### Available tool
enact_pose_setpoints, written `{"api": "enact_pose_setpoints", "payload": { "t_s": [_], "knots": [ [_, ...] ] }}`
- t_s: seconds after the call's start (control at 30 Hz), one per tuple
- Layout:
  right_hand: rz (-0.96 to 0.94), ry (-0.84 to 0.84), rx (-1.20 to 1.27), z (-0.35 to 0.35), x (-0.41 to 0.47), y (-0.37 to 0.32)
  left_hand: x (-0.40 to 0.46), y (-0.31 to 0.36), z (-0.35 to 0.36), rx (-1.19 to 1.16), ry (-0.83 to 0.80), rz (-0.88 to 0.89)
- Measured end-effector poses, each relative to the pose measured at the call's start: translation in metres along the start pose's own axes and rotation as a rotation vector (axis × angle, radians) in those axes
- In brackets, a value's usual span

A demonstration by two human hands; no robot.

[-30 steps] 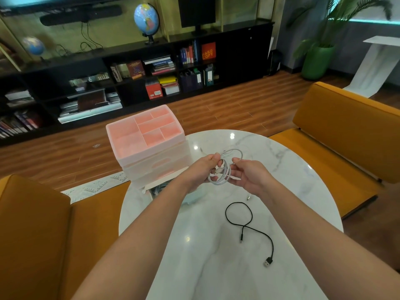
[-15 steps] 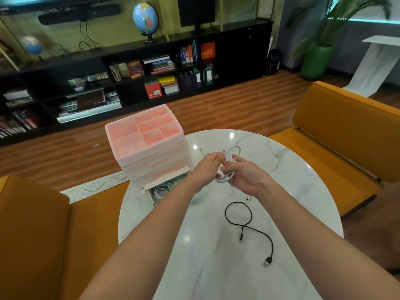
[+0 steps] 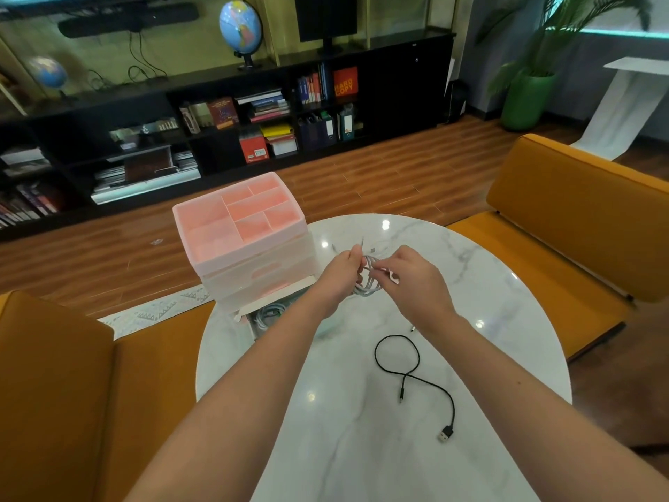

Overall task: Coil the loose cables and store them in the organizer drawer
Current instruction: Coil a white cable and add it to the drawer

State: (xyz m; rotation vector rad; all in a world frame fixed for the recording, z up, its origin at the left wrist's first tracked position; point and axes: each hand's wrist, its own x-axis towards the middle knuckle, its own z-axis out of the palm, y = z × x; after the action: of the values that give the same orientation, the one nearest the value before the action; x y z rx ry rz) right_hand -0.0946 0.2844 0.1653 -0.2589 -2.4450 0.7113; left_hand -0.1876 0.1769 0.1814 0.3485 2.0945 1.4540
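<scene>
A round white marble counter (image 3: pixel 362 447) fills the lower centre of the frame, its glossy top showing grey veins and small light reflections. Orange upholstered seats (image 3: pixel 564 211) flank it at the right and lower left, over a wood-plank floor (image 3: pixel 380 168). Along the top of the frame runs a low black bookshelf (image 3: pixel 144 114) holding books and binders, with a blue globe (image 3: pixel 240 27) and a dark monitor (image 3: pixel 325 18) on top. A potted palm (image 3: pixel 532 92) stands at the upper right.

At the counter's upper-left edge sits a translucent organizer (image 3: pixel 239 226) with a pink divided tray on top. Its lowest drawer (image 3: pixel 268 313) is pulled out toward the viewer, and pale cables lie inside.

Just above the centre of the frame, both hands are raised over the counter and meet around a coiled white cable (image 3: pixel 367 284). The left hand (image 3: pixel 338 275) has its fingers curled, gripping the left side of the coil. The right hand (image 3: pixel 409 280) pinches the cable at the coil's upper right with curled fingertips. The loops hang between the two hands.

A black USB cable (image 3: pixel 405 364) lies loose on the counter below the right hand, forming one open loop, with its plug toward the lower right.
</scene>
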Motion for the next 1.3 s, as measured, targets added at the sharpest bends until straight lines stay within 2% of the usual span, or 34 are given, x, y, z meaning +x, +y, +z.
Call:
{"api": "enact_pose_setpoints", "payload": {
  "t_s": [0.1,0.2,0.37,0.47,0.53,0.67,0.77,0.87,1.1,1.3],
  "knots": [
    [-0.176,0.032,-0.260,0.000,-0.001,0.003,-0.004,-0.002,0.003,-0.037,-0.025,0.002],
    [-0.174,0.045,-0.257,0.000,-0.001,0.001,-0.003,-0.004,0.006,0.023,0.015,0.028],
    [0.095,-0.014,0.199,-0.002,-0.007,-0.007,0.003,-0.006,-0.001,0.125,0.177,0.090],
    [0.407,-0.100,0.610,-0.014,-0.004,-0.012,0.006,-0.005,-0.012,-0.082,0.217,-0.002],
    [0.540,-0.125,0.772,-0.019,-0.003,-0.004,0.009,-0.004,-0.016,-0.217,0.232,-0.026],
    [0.513,-0.337,0.737,-0.022,-0.007,0.010,0.011,0.002,-0.016,-0.287,0.256,0.018],
    [0.462,-0.477,0.584,-0.018,-0.008,0.022,0.014,0.007,-0.019,-0.323,0.281,0.043],
    [0.457,-0.485,0.442,-0.014,-0.008,0.031,0.019,0.011,-0.023,-0.317,0.277,0.051],
    [0.536,-0.568,0.241,-0.009,-0.009,0.034,0.014,0.007,-0.012,-0.413,0.128,0.018],
    [0.554,-0.549,0.352,-0.001,-0.005,0.014,0.008,-0.009,0.004,-0.232,0.065,0.044]
  ]
}}
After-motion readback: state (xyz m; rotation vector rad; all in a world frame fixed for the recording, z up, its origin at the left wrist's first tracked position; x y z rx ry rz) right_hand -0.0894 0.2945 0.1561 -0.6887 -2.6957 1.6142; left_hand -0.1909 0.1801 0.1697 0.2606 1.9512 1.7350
